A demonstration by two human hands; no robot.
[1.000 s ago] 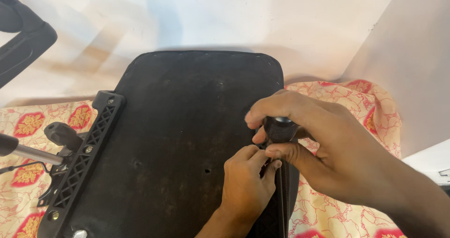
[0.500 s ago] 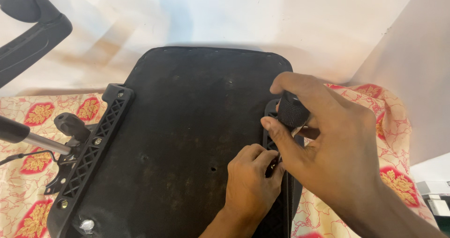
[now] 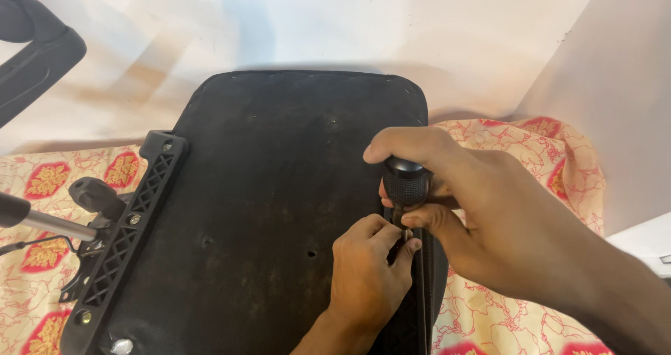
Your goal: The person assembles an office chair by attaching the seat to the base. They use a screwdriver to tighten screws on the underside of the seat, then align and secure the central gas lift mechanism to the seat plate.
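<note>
A black chair seat underside [image 3: 279, 187] lies flat on a patterned cloth. My right hand [image 3: 489, 222] grips the black ribbed handle of a screwdriver [image 3: 405, 184], held upright over the seat's right edge. My left hand [image 3: 367, 271] pinches the tool's shaft near its tip, against a black bracket [image 3: 419, 306] along that edge. The tip itself is hidden by my fingers.
A black latticed armrest bracket [image 3: 126, 243] with bolts runs along the seat's left edge. A metal lever with a black knob [image 3: 94, 194] sticks out at left. A black armrest [image 3: 35, 61] is at top left. Cream and red floral cloth [image 3: 531, 152] covers the surface; white walls stand behind.
My right hand has turned on the screwdriver handle and shifted slightly down. The left hand stays at the shaft. The view has shifted a little.
</note>
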